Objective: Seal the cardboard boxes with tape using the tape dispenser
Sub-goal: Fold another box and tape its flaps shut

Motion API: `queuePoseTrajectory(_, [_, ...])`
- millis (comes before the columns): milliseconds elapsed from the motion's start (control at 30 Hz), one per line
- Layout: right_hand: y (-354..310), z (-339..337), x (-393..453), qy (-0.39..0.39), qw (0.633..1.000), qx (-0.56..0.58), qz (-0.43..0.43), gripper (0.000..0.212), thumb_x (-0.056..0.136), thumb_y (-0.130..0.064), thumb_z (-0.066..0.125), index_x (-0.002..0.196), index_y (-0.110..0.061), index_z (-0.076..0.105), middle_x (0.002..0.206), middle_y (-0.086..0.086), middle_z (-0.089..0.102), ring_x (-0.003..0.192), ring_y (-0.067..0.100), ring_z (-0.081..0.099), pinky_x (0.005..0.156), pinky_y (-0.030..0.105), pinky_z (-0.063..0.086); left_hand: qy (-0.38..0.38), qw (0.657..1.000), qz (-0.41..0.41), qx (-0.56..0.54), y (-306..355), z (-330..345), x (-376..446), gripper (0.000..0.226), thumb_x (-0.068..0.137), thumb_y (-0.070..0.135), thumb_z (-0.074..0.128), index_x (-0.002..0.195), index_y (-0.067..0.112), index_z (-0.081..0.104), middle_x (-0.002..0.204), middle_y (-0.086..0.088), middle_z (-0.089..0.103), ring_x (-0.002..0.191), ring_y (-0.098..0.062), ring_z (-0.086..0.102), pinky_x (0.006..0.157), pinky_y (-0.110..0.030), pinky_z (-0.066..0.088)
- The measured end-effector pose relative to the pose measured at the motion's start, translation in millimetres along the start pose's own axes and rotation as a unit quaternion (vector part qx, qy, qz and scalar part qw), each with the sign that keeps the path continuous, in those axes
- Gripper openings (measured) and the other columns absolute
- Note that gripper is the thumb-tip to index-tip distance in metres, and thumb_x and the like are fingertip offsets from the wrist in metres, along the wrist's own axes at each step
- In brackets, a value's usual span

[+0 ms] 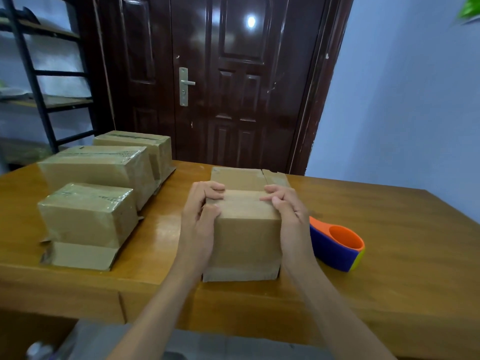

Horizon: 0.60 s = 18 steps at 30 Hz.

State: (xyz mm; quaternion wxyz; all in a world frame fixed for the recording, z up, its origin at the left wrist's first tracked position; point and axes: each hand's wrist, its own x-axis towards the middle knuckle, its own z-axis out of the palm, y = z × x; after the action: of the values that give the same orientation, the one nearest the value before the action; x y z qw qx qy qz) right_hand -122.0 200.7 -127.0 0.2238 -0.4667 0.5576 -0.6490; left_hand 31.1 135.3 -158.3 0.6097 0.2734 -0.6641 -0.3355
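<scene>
While both hands grip the cardboard box (246,229) mid-surface, left hand (198,216) and right hand (287,211) curl over its top edges | tape dispenser (336,242) lies just right of box, nearer right hand | three taped boxes (98,183) left.

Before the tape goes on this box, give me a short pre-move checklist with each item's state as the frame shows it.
1. Box in front steadied: ok. Left hand and right hand both grip its upper edges.
2. Top flaps closed flat: cannot tell. Flaps are folded over, but a split shows at the far edge.
3. Tape dispenser near: ok. It lies on the table beside the right hand.
4. A hand free to take the dispenser: not ok, both are on the box.
5. Working space around the box: ok. The three wrapped boxes stand apart on the left.
6. Tape end ready: cannot tell.
</scene>
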Motion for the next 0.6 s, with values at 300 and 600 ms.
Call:
queuePoseTrajectory(300, [-18, -4, 3, -0.030, 0.992, 0.028, 0.122, 0.035, 0.105, -0.012, 0.044, 0.105, -0.028, 0.076, 0.117, -0.023, 0.059, 0.111, 0.000, 0.050, 0.077, 0.024, 0.038, -0.058, 0.995, -0.079, -0.028, 1, -2, -24, 0.052, 0.091, 0.066, 0.038, 0.132, 0.036, 0.048, 0.135, 0.027, 0.049, 0.113, 0.005, 0.051, 0.078, -0.006, 0.044])
queuePoseTrajectory(600, [-17, 7, -2, -0.016, 0.927, 0.284, 0.245, 0.029, 0.106, -0.024, 0.051, 0.124, -0.035, 0.071, 0.126, 0.005, 0.069, 0.119, 0.027, 0.066, 0.106, 0.049, 0.054, -0.219, 0.944, 0.094, 0.231, 67, -36, 59, 0.037, 0.095, 0.073, 0.047, 0.119, 0.046, 0.056, 0.121, 0.009, 0.047, 0.103, -0.013, 0.058, 0.082, -0.033, 0.052])
